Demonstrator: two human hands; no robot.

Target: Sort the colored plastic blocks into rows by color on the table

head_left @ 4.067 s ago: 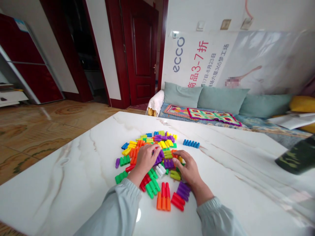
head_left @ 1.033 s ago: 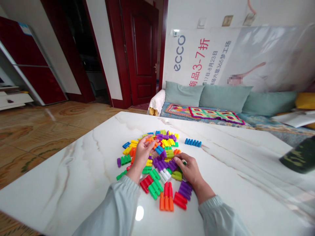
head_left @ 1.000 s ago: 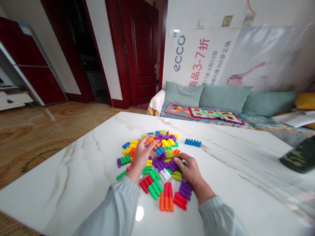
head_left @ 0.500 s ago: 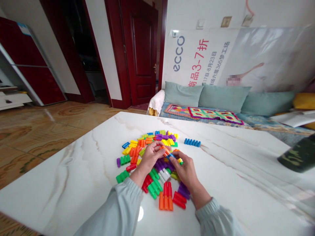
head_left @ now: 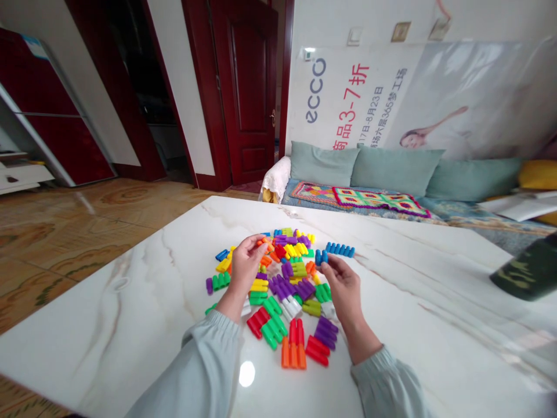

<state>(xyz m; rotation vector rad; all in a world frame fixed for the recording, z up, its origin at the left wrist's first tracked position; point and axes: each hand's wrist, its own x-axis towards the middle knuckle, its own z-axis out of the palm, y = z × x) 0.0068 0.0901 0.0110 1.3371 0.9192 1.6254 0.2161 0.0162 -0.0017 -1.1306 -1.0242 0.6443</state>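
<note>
The block pile [head_left: 282, 284] lies on the table [head_left: 130, 325]. Just right of the pile and slightly behind is the block row [head_left: 340, 249]; well to the right, also on the table, is the container [head_left: 526, 270]. Behind the pile, beyond the table, is the sofa [head_left: 463, 220], bearing cushions [head_left: 394, 168] and a mat [head_left: 380, 199]. The door [head_left: 248, 87] is behind and left, the fridge [head_left: 56, 116] farther left.

A home, by the look of it a living room: a sofa [head_left: 439, 216] with green pillows [head_left: 394, 169] and a crocheted throw [head_left: 378, 199] on it, a red fridge [head_left: 47, 107] at the left, a panelled door [head_left: 248, 87], patterned floor tiles [head_left: 117, 215], a marble-look table [head_left: 174, 255], and a printed banner [head_left: 348, 98] on the wall [head_left: 331, 20] behind the sofa.
</note>
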